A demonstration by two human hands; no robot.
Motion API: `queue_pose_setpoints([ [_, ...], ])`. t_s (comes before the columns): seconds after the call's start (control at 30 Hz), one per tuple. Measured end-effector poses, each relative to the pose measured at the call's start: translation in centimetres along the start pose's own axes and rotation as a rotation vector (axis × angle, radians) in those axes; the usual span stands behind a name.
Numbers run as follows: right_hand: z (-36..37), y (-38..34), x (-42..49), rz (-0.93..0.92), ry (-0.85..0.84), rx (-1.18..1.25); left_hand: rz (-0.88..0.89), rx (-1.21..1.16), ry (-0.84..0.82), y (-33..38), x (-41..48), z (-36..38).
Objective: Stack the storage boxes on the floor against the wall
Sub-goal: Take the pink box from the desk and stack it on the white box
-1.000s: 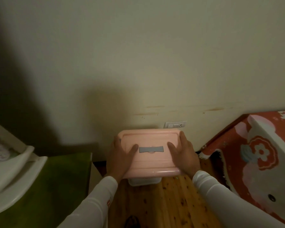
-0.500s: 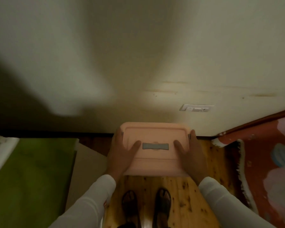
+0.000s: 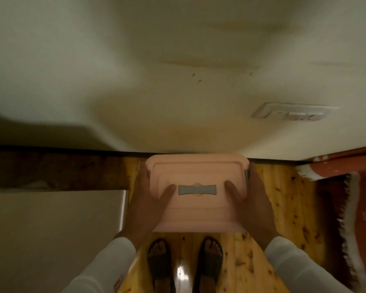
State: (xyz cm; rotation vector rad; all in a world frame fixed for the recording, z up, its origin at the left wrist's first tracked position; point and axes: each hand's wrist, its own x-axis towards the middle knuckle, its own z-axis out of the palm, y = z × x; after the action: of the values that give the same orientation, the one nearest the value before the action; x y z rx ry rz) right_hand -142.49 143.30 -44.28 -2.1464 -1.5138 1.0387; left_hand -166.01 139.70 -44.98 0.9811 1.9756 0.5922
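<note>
A pink storage box (image 3: 197, 210) with a grey handle strip on its lid sits low over the wooden floor (image 3: 283, 199), its far edge at the base of the cream wall (image 3: 178, 70). My left hand (image 3: 148, 204) grips its left side with the thumb on the lid. On the opposite side, my right hand (image 3: 249, 199) holds it the same way. What lies beneath the box is hidden.
A pale flat furniture surface (image 3: 51, 229) stands close at the left. A red patterned rug (image 3: 351, 197) with a fringe lies at the right. A white wall socket (image 3: 292, 112) is above the box. My sandalled feet (image 3: 186, 263) stand just behind the box.
The box has gone down and toward the wall with both hands still on it. My view has tilted down, so my feet and more floor show.
</note>
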Motion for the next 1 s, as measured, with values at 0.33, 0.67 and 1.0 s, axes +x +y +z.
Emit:
queue_pose_setpoints([
  [0.33,6.0,5.2,5.8,0.042,-0.069,0.046,-0.065,0.001,-0.013,-6.0,6.4,5.5],
  [0.67,8.8,8.0,9.0,0.065,-0.069,0.072,-0.048,-0.006,-0.05,-8.4,10.3,8.4],
  [1.0,11.1,9.4,10.6,0.058,-0.078,0.05,-0.023,0.052,-0.041,-10.3,12.5,9.7],
])
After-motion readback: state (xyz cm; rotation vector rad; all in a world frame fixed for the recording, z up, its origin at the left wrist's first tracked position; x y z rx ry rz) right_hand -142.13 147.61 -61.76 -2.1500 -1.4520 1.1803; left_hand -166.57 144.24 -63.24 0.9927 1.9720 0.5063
